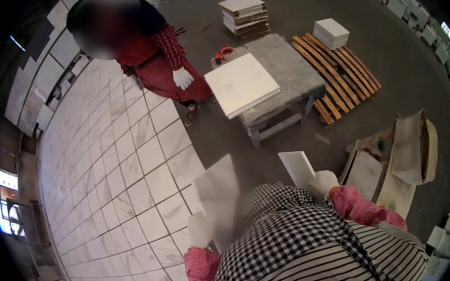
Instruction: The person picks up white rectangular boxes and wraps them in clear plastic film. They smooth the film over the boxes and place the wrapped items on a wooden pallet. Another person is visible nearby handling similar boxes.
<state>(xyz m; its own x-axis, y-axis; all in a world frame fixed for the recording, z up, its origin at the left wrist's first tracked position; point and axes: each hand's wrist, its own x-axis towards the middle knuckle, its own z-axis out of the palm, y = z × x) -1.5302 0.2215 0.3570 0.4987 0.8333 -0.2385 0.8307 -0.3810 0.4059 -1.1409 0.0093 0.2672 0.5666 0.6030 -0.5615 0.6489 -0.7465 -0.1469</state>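
Note:
A white work glove covers my left hand [199, 230], which is closed at the edge of a large pale marble-look tile [218, 191]. That tile stands steeply tilted beside my left leg and is smeared by motion. On the other side my right hand [324, 182], also gloved in white, grips a smaller white tile [297, 167] by its near end, held out over the dark floor. My fingertips behind both tiles are hidden.
White tiles [107, 187] cover the floor at left in rows. A co-worker [161, 66] stands beyond them. Ahead, a grey table [296, 71] bears white slabs [241, 83] and a red tape dispenser [224, 53]. Wooden pallet [336, 79] and open cardboard box [411, 149] lie right.

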